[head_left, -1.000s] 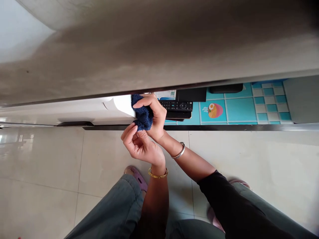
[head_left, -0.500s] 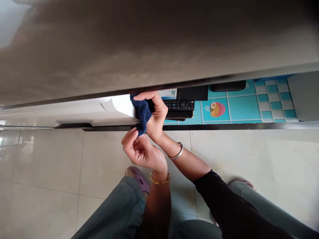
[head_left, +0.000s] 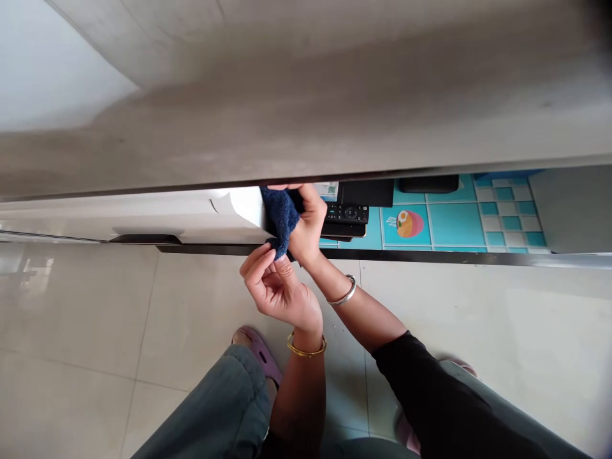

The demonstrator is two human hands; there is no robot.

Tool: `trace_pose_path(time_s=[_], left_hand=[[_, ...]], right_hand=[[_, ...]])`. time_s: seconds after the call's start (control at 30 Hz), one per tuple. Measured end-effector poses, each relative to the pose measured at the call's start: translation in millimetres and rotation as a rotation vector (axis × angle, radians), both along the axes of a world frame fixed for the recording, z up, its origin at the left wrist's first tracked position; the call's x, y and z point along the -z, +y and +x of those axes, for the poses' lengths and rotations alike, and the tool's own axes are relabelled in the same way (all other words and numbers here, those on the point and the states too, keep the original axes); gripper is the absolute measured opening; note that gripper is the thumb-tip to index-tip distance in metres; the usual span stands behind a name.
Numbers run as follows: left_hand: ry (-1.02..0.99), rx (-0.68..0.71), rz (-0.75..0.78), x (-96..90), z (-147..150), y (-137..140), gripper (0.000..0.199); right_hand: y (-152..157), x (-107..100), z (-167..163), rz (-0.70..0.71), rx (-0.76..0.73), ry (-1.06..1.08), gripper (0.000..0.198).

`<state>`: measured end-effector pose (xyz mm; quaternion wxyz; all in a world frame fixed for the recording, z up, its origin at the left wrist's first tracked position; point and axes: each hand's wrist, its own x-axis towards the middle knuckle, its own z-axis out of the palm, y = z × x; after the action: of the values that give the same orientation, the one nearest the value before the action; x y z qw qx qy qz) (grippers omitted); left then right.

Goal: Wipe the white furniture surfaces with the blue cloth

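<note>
A dark blue fuzzy cloth [head_left: 282, 213] is bunched up at the opening of a narrow drawer, against the edge of a white sheet or panel [head_left: 246, 207]. My left hand [head_left: 282, 287], with a gold bangle at the wrist, pinches the cloth's lower end between thumb and fingers, just outside the drawer front. Reaching into the opening, my right hand [head_left: 308, 223] wears a silver bangle and is curled around the upper part of the cloth. Its fingertips are partly hidden under the overhanging top. A dark gap shows between the cloth and this hand.
A grey tabletop [head_left: 306, 121] overhangs the open drawer. On the drawer's turquoise tile-pattern liner [head_left: 454, 223] lie a black remote control [head_left: 351, 213], a flat black item [head_left: 368, 192] and a dark case [head_left: 429, 184]. A dark handle [head_left: 146, 239] sits at the left, above the tiled floor [head_left: 76, 306].
The view has shifted slightly. Both hands and the cloth appear a little further right, still gripped the same way. The right hand's upper fingers are more covered by the tabletop edge.
</note>
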<state>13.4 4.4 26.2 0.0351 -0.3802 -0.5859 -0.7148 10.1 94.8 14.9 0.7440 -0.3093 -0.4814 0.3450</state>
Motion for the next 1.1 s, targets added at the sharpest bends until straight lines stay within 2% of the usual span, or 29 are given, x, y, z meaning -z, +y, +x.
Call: trace_pose_path(time_s=[0.17,0.3,0.37,0.47,0.63,0.8,0.93,1.0,1.1], left_hand=[[-0.016,0.045,0.083,2.9,-7.5,1.4,0.01],[-0.011,0.045,0.062,5.4,-5.3,4.2,0.01],[-0.01,0.048,0.056,4.3,-2.4,5.5,0.011],[0.0,0.055,0.079,1.7,0.4,6.5,0.013],[-0.011,0.072,0.114,2.5,-3.0,3.4,0.018],[0.015,0.043,0.065,6.3,-7.4,-1.1,0.012],[-0.014,0.028,0.056,6.4,-4.1,1.0,0.013],[-0.028,0.036,0.072,5.0,-0.6,3.2,0.013],[-0.009,0.035,0.081,2.2,3.2,4.9,0.014]], right_hand=[[-11.1,-5.3,-8.0,0.006,-0.018,0.035,0.014],[-20.2,-0.9,1.7,0.022,-0.083,-0.019,0.011],[-18.3,2.5,8.4,0.008,-0.107,-0.02,0.01],[-9.3,3.5,13.5,-0.042,-0.062,0.046,0.009],[-3.4,-6.0,1.5,-0.07,-0.1,0.044,0.008],[-12.7,-6.6,-6.9,0.024,-0.022,0.007,0.014],[-15.9,0.9,4.2,0.087,-0.079,-0.076,0.011],[-13.3,2.8,12.1,0.067,-0.111,-0.091,0.012],[-4.4,1.4,18.4,-0.004,-0.054,-0.043,0.013]])
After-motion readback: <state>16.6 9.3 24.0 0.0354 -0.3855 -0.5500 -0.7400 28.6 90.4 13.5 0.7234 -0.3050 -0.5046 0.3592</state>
